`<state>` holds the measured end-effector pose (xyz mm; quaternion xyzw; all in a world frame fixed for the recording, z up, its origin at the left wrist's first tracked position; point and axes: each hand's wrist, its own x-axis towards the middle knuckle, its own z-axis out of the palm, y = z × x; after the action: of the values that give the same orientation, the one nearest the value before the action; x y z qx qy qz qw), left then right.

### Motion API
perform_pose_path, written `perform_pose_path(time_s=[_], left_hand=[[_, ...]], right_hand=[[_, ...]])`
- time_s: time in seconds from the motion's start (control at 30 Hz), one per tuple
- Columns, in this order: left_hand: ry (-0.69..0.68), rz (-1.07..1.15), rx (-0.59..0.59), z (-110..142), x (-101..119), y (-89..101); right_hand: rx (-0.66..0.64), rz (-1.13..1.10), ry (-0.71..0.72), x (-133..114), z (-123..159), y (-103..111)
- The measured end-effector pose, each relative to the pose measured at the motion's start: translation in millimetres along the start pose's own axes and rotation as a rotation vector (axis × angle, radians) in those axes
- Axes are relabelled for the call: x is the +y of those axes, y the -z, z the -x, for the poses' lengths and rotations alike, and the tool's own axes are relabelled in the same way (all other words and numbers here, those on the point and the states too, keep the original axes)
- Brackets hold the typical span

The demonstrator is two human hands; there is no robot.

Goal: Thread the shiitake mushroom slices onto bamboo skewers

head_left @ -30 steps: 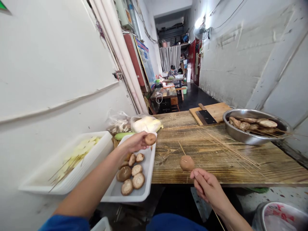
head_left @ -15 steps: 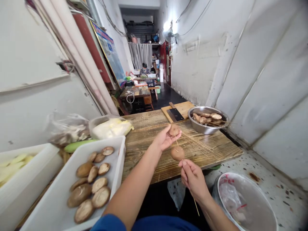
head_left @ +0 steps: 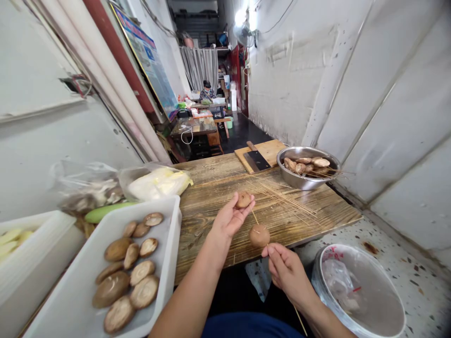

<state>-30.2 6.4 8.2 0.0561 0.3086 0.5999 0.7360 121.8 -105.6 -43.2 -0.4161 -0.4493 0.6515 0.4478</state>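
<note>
My left hand [head_left: 229, 219] pinches a brown mushroom [head_left: 243, 200] at the tip of a thin bamboo skewer [head_left: 254, 217]. My right hand [head_left: 287, 272] grips that skewer lower down, just below another mushroom [head_left: 260, 235] threaded on it. Both hands hover over the near edge of the wooden table [head_left: 211, 206]. A white tray [head_left: 75, 307] to my left holds several halved mushrooms [head_left: 131, 270].
Loose skewers [head_left: 282, 195] lie on the table by a steel bowl [head_left: 303, 180] of skewered mushrooms. A cleaver [head_left: 258, 159] rests on a cutting board [head_left: 271, 150]. Bagged vegetables [head_left: 158, 183] sit at left. A lined bucket [head_left: 355, 295] stands lower right. A person sits far down the corridor.
My left hand carried a mushroom from the tray to the skewer tip and now holds it there. The view swung right and steadied.
</note>
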Motion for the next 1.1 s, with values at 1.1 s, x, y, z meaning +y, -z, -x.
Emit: perform_pose_path(time_s=[1.1], left_hand=[[-0.06,-0.206,-0.146,15.8,-16.4,10.4]], right_hand=[[0.028,0.216,0.097,-0.3,-3.7,7.0]])
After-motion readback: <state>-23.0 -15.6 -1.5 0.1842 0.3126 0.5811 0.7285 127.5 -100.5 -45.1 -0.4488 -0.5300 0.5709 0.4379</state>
